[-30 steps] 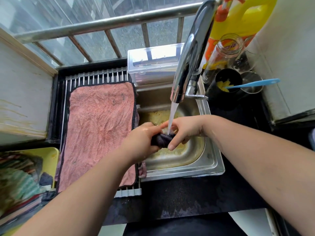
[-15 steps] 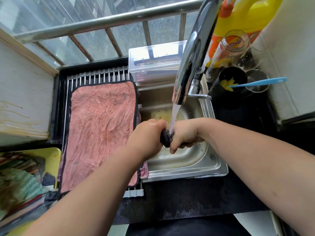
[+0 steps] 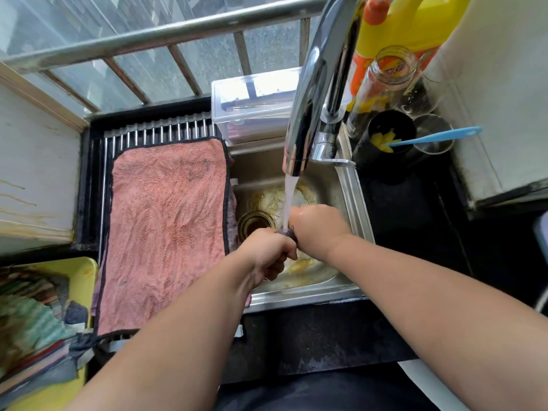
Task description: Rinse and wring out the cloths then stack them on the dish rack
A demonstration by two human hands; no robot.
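A steel sink (image 3: 353,197) sits in a dark counter (image 3: 326,336). Over it, the left hand (image 3: 267,253) and right hand (image 3: 314,229) clench 1 dark cloth (image 3: 286,232) under the tap (image 3: 314,93); a pink cloth (image 3: 169,226) covers the dish rack (image 3: 160,133) at 9 o'clock.

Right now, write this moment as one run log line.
step: rinse and wring | left hand, right hand: grip dark cloth under running tap | pink cloth: on dish rack
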